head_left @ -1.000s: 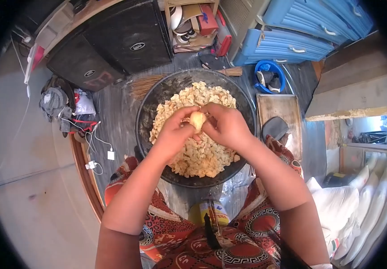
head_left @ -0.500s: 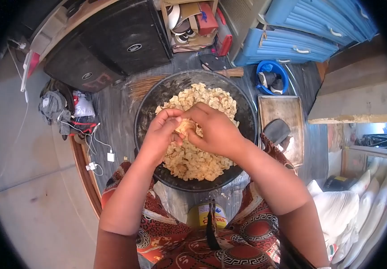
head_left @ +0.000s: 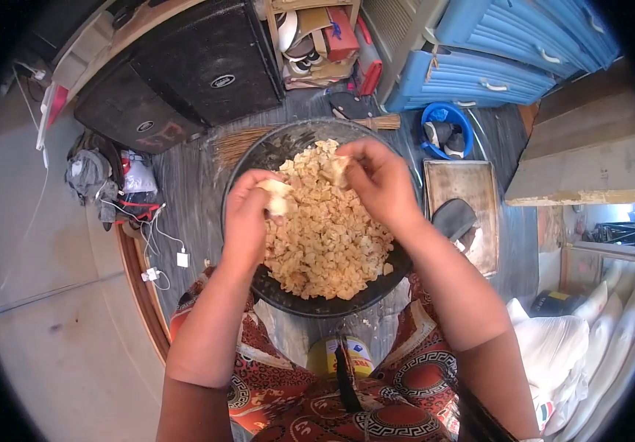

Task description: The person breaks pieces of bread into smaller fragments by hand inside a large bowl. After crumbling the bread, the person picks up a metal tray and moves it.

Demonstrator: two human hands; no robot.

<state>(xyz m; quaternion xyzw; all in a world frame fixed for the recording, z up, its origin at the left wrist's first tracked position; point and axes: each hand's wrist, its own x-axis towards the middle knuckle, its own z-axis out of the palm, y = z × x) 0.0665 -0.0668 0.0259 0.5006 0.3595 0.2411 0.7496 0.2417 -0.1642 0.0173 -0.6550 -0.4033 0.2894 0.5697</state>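
two pale pieces (head_left: 277,197), one per hand, above one black basin (head_left: 332,308).

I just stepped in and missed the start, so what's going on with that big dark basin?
A person holds both hands apart over the basin. The left hand grips a pale piece and the right hand grips another pale piece, partly hidden by its fingers. Below them, a heap of small, pale, irregular chunks covers much of the basin's inside. What the chunks are made of, I can't tell for sure.
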